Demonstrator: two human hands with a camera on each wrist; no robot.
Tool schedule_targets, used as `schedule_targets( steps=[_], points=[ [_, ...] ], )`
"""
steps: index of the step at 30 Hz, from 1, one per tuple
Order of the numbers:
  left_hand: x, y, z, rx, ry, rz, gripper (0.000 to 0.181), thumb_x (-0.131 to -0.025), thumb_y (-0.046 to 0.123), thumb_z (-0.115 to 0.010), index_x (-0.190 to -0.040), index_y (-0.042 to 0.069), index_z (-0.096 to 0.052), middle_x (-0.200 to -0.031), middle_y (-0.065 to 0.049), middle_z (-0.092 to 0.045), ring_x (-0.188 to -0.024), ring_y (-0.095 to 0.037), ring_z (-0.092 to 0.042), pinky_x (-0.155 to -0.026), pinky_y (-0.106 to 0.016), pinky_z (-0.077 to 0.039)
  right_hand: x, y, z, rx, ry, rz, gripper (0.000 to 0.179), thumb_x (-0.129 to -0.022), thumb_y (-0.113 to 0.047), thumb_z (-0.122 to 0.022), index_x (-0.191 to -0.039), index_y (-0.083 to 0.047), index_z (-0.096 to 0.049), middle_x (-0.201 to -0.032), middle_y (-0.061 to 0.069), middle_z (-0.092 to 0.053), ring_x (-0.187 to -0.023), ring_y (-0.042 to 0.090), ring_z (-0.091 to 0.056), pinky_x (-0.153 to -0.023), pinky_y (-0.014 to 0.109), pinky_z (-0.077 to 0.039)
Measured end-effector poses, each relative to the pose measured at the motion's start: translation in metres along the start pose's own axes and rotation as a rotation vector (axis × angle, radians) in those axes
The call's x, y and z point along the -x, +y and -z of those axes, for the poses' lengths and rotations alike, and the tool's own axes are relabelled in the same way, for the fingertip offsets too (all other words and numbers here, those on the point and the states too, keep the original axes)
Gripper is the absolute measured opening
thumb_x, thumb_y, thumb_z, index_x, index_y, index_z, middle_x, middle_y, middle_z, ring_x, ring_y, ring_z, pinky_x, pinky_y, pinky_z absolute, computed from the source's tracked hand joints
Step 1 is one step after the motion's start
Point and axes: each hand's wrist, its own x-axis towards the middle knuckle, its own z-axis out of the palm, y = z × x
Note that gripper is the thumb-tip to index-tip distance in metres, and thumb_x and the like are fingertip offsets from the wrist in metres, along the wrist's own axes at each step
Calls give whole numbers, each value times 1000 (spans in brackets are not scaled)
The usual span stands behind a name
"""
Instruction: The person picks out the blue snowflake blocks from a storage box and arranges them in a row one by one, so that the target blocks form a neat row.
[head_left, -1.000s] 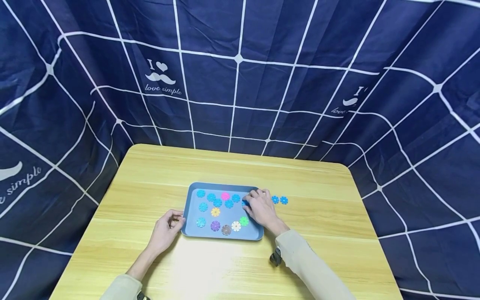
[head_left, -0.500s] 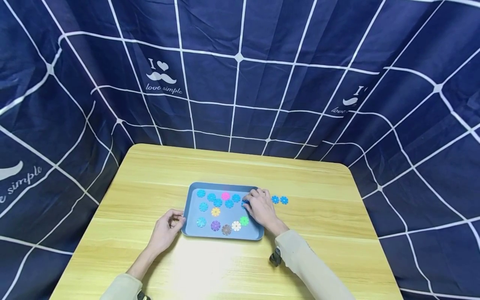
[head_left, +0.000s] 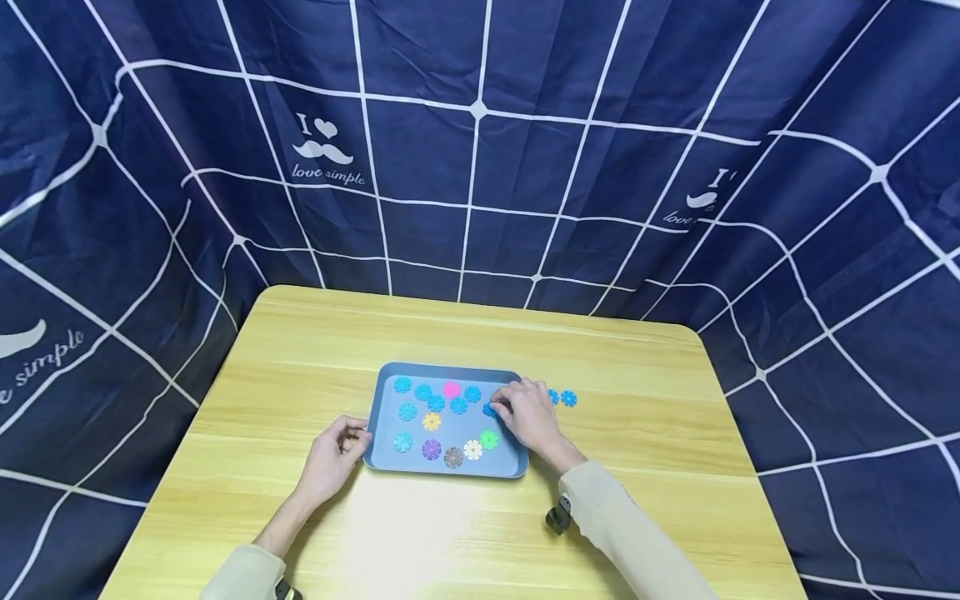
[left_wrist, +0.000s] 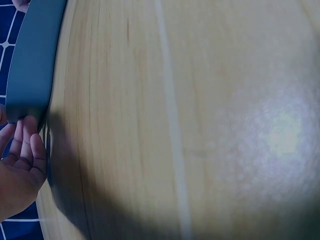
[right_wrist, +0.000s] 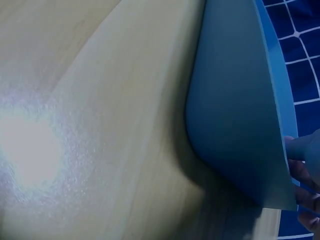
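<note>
The notched blue disc (head_left: 489, 409) lies near the right edge of the tray (head_left: 465, 427), at the fingers of the right hand (head_left: 531, 414). Those fingers are bent nearly together; whether they pinch it cannot be told. The left hand (head_left: 332, 460) curls its fingers onto the tray's left edge, holding it. The disc looks light, thin and stiff, best taken by its rim. The tray shows seven other blue discs (head_left: 407, 412), plus one each: pink disc (head_left: 451, 390), orange disc (head_left: 432, 422), purple disc (head_left: 431, 449), brown disc (head_left: 453, 457), cream disc (head_left: 472, 450), green disc (head_left: 489, 439). Two more blue pieces (head_left: 569, 398) lie on the tabletop (head_left: 637, 417).
</note>
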Motion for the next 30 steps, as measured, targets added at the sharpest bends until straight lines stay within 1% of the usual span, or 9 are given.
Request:
schedule_targets(
  steps=[5,8,11,17,19,23,25,30],
  points=[
    [0,-1,-1,0,-4,-4,22,-100,7,-69,-119,-4,-68,-101,-16,-72,-72,-1,-57,-62,-19,-50,4,-1,6,-94,6,-61,8,-95,-25,-78,-98,-17,-81,-93,-1,-78,-90,21,-64,-87,40,-41],
    [0,-1,-1,6,-3,-3,22,-100,7,-69,-119,-5,-68,-101,-16,-72,-71,-1,-57,-62,-19,-50,7,-1,10,-146,14,-89,8,-95,-24,-79,-98,-17,-80,-95,1,-79,-93,22,-65,-90,41,-42],
    [0,-1,0,13,-1,-1,22,-100,6,-68,-119,-5,-68,-101,-16,-72,-71,-1,-57,-62,-19,-50,10,0,13,-179,41,-111,8,-95,-24,-79,-98,-17,-80,-99,1,-80,-96,23,-66,-91,42,-45],
    [0,-1,0,18,-5,2,22,-101,7,-68,-119,-4,-68,-102,-16,-72,-72,-1,-57,-62,-19,-49,16,7,20,-210,88,-135,10,-96,-25,-78,-97,-15,-80,-91,-2,-77,-89,18,-65,-80,36,-55],
    [0,-1,0,19,-6,5,22,-101,7,-68,-120,-4,-68,-102,-16,-72,-72,-1,-57,-62,-19,-49,18,10,24,-222,93,-147,10,-97,-25,-77,-98,-16,-80,-90,-3,-75,-90,17,-66,-79,36,-56],
    [0,-1,0,17,-2,10,22,-101,6,-68,-120,-4,-68,-102,-16,-72,-72,-1,-56,-62,-19,-49,21,16,30,-248,105,-184,8,-97,-25,-77,-100,-17,-80,-90,-4,-74,-93,18,-66,-81,35,-55],
    [0,-1,0,15,-3,10,22,-101,6,-68,-120,-5,-68,-102,-16,-72,-72,-2,-57,-62,-19,-49,24,18,34,-286,106,-218,9,-96,-24,-78,-101,-17,-80,-90,-3,-74,-92,18,-65,-81,32,-54],
    [0,-1,0,17,-6,18,23,-101,7,-68,-121,-5,-67,-103,-17,-72,-72,-2,-57,-62,-19,-50,29,25,44,-384,98,-297,10,-96,-21,-79,-103,-14,-80,-90,0,-74,-87,14,-64,-76,23,-51]
  ],
)
